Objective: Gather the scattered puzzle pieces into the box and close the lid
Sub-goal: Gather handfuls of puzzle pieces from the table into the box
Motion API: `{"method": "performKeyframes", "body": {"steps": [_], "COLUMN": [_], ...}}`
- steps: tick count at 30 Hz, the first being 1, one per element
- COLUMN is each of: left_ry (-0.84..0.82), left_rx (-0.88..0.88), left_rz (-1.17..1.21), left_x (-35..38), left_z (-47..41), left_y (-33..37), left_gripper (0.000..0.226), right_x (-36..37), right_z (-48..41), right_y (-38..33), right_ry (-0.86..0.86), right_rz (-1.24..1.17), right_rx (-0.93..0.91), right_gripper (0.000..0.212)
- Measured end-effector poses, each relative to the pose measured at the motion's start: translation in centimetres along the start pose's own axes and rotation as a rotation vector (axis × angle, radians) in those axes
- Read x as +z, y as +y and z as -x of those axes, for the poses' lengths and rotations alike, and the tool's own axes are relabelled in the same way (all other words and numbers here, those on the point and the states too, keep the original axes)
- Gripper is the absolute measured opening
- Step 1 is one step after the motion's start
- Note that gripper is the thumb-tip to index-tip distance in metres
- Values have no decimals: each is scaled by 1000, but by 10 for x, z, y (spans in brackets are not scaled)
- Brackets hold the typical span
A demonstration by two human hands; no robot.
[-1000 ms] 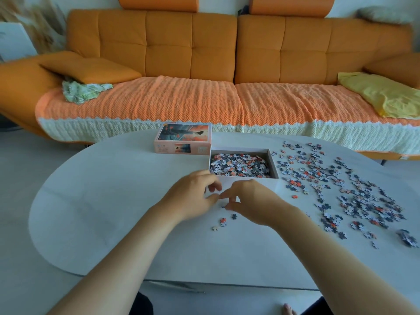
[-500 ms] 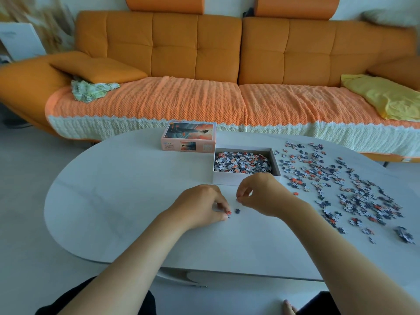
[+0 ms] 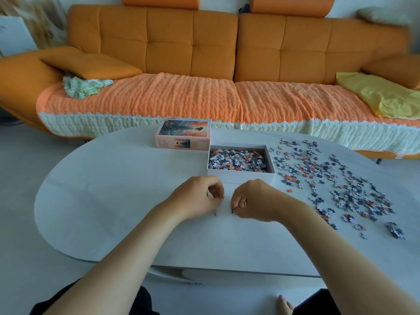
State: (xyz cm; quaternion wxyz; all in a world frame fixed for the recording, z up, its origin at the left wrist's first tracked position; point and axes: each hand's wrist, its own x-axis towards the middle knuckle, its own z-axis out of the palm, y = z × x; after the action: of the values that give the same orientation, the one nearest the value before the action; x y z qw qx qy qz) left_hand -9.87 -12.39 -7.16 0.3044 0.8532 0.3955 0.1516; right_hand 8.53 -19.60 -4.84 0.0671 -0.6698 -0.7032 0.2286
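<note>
Two hands work side by side at the near middle of the white table (image 3: 113, 201). From my feed, the left hand (image 3: 195, 198) has its fingers curled in, pinching a small puzzle piece; the right hand (image 3: 256, 201) pinches another (both pieces barely show). Behind them sits the open box (image 3: 241, 176), partly filled, with its lid (image 3: 183, 135) just left of it. Scattered pieces (image 3: 336, 185) cover the table's right side

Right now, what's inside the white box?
The box holds a heap of loose puzzle pieces, grey, white and orange. The pile covers its floor, so nothing beneath shows.
</note>
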Motion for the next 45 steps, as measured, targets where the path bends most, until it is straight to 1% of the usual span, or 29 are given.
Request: {"method": "performKeyframes", "body": {"steps": [2, 4, 6, 8, 10, 11, 13, 16, 19, 20, 21, 24, 26, 29, 32, 37, 39, 40, 43, 44, 45], "left_ry": [73, 158, 251, 344, 426, 458, 511, 517, 437, 425, 416, 352, 292, 249, 244, 201, 204, 210, 258, 269, 272], "left_rx": [7, 9, 13, 20, 33, 40, 45, 79, 142, 155, 164, 167, 165, 183, 215, 177, 169, 162, 138, 129, 119], "left_rz": [38, 52, 67, 72, 47, 27, -23, -176, -209, -203, -203, -212, -246, -275, -292, -249, -204, -174, -97, -87, -85], "left_x": [-4, -8, -10, -11, -9, -7, -3, 2, 4, 3, 3, -1, -3, -5, -7, -8, -7, -7, -10, -11, -11], "left_z": [-1, -3, -9, -18, -28, -33, -44, -57, -63, -63, -62, -56, -49, -37, -28, -21, -21, -22, -24, -24, -24], "left_y": [-2, -3, 0, 3, 5, 4, 2, -4, -11, -14, -16, -22, -25, -26, -25, -23, -23, -22, -21, -20, -19], "left_gripper": [9, 7, 8, 10, 13, 13, 15, 17, 19, 19, 20, 27, 31, 36, 43, 48, 42, 37, 19, 16, 16], "right_x": [-2, -6, -13, -20, -25, -27, -28, -24, -19, -17, -15, -5, 4, 11, 12, 9, 1, -4, -20, -24, -26], "right_z": [0, -1, -5, -13, -22, -26, -33, -41, -41, -40, -37, -28, -25, -26, -26, -25, -24, -24, -26, -26, -27], "right_y": [1, 1, 2, 4, 8, 10, 14, 17, 9, 7, 3, -8, -12, -15, -17, -16, -12, -10, 0, 3, 7], "right_ry": [-15, 24, 172, 384, 582, 650, 689, 615, 569, 511, 418, 69, -59, -78, -63, -64, 1, 82, 457, 556, 616], "right_rz": [11, -11, -97, -161, -177, -180, -177, -133, -113, -103, -105, -123, -100, -115, -121, -85, -118, -141, -195, -187, -146], "right_rx": [6, -1, -1, 8, 12, 17, 46, 47, -76, -118, -139, -122, -101, -107, -96, -70, -78, -78, -23, 10, 44], "right_gripper": [9, 8, 10, 10, 9, 10, 10, 11, 10, 9, 8, 13, 19, 19, 10, 4, 8, 8, 8, 8, 5]}}
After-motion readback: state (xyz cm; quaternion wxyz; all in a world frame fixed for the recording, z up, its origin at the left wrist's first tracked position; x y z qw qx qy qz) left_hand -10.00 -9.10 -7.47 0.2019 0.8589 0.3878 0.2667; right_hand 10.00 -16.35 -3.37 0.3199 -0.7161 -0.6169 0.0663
